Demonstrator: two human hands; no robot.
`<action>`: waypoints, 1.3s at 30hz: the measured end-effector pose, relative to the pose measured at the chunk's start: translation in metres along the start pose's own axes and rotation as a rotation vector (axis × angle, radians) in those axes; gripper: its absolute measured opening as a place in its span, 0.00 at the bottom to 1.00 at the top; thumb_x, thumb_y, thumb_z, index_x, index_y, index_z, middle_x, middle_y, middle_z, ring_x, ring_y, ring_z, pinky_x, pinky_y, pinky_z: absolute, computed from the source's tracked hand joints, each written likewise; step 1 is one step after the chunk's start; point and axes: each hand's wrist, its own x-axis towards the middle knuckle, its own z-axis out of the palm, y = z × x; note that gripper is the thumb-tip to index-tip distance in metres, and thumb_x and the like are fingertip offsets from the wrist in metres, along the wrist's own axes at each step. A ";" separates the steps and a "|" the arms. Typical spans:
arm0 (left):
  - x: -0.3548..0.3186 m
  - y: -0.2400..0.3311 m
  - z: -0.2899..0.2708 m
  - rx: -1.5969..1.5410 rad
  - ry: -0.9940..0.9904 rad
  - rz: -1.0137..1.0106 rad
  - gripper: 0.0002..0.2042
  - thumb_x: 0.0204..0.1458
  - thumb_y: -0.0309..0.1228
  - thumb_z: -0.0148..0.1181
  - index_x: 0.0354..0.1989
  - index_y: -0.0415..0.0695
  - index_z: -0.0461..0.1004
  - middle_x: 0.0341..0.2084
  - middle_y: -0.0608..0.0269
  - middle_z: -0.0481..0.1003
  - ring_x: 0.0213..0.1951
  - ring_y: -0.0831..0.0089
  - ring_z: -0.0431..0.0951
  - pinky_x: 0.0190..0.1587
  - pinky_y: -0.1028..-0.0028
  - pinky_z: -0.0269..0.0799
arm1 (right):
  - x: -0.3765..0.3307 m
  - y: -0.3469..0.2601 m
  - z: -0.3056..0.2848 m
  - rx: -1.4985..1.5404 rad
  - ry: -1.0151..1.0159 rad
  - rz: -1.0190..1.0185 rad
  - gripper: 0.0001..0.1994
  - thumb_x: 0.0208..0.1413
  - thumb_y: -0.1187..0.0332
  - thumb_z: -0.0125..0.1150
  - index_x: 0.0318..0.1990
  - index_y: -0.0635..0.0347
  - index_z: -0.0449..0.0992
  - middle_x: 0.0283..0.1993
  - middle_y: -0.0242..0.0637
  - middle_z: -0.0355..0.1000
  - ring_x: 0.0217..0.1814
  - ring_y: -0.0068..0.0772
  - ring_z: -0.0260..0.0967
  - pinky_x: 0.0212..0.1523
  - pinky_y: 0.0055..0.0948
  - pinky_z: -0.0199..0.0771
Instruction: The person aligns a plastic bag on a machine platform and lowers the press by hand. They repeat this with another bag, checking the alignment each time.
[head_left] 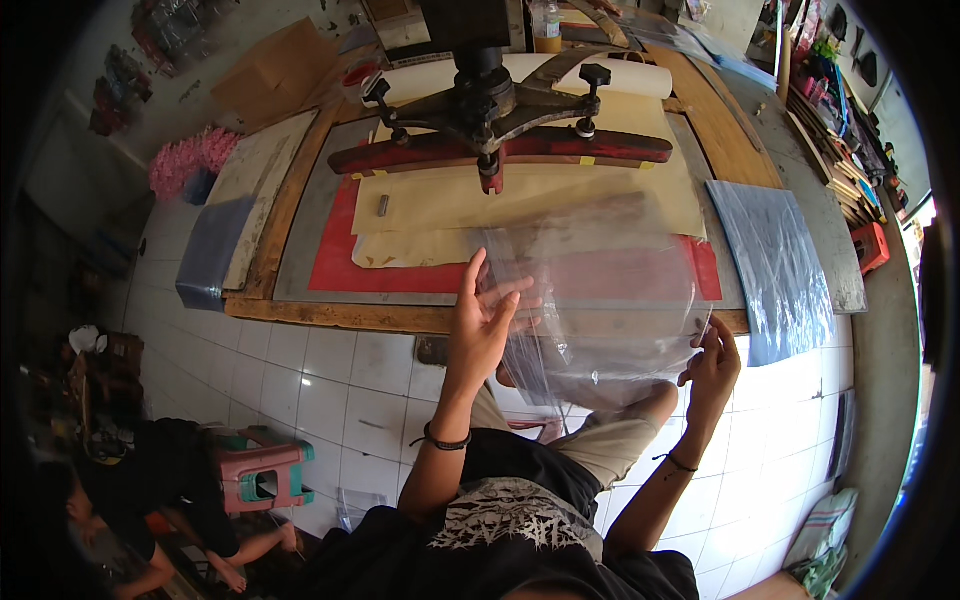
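A thin, clear plastic sheet [600, 300], glossy and slightly crumpled, is held up between both hands above the near edge of a low wooden work table [330, 312]. The left hand [480, 330] is raised with its palm against the sheet's left edge; its fingers [472, 275] are spread fairly wide and extended upward, pressing flat on the film rather than curling round it. The right hand [712, 365] meets the sheet's lower right corner; its fingers [705, 335] are drawn close together in a narrow pinch on the film's edge. Each wrist carries a thin dark cord band. Beyond the fingertips, seen partly through the film, lie a flat red mat [400, 262] and overlapping tan paper sheets [520, 190], matte and smooth, with a small grey metal piece [382, 205] resting on the paper. Farther beyond stands a dark cast-metal press head [485, 100] over a long red bar [500, 148] with knobbed screws. To the right of the right hand's fingers, a stack of bluish translucent plastic sheets [775, 260] drapes over the table corner. Below the hands the floor is of glossy white tile [330, 380].
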 end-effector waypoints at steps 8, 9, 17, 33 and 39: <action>0.000 0.007 0.004 -0.018 0.014 -0.040 0.33 0.64 0.26 0.47 0.72 0.50 0.34 0.48 0.43 0.75 0.44 0.62 0.80 0.44 0.64 0.81 | 0.001 -0.005 -0.015 -0.164 0.017 -0.028 0.15 0.68 0.63 0.48 0.53 0.62 0.75 0.27 0.30 0.70 0.16 0.12 0.54 0.15 0.17 0.56; 0.000 0.007 0.005 -0.015 0.005 -0.031 0.33 0.64 0.26 0.47 0.72 0.50 0.34 0.48 0.43 0.75 0.44 0.62 0.80 0.44 0.64 0.81 | -0.001 -0.005 -0.016 -0.239 -0.022 -0.016 0.16 0.67 0.61 0.49 0.53 0.62 0.75 0.27 0.31 0.70 0.17 0.12 0.55 0.16 0.17 0.56; 0.001 0.002 0.003 0.128 -0.021 -0.046 0.34 0.64 0.23 0.45 0.72 0.50 0.32 0.44 0.41 0.76 0.38 0.64 0.82 0.41 0.67 0.82 | -0.004 -0.023 -0.029 -0.121 -0.252 0.071 0.14 0.61 0.62 0.61 0.43 0.63 0.67 0.34 0.41 0.78 0.25 0.23 0.73 0.20 0.19 0.69; 0.002 0.003 0.006 0.036 0.009 -0.074 0.33 0.63 0.26 0.50 0.71 0.44 0.36 0.46 0.40 0.75 0.38 0.62 0.82 0.42 0.66 0.82 | -0.005 -0.023 -0.026 0.236 -0.240 0.100 0.11 0.63 0.67 0.54 0.47 0.62 0.65 0.39 0.45 0.78 0.21 0.25 0.73 0.14 0.18 0.68; 0.000 0.008 0.011 0.081 0.058 -0.109 0.31 0.58 0.24 0.58 0.66 0.33 0.48 0.39 0.50 0.76 0.37 0.65 0.82 0.39 0.67 0.83 | 0.002 -0.015 -0.028 0.161 -0.345 0.037 0.18 0.64 0.63 0.54 0.56 0.65 0.67 0.39 0.42 0.78 0.15 0.15 0.63 0.11 0.14 0.58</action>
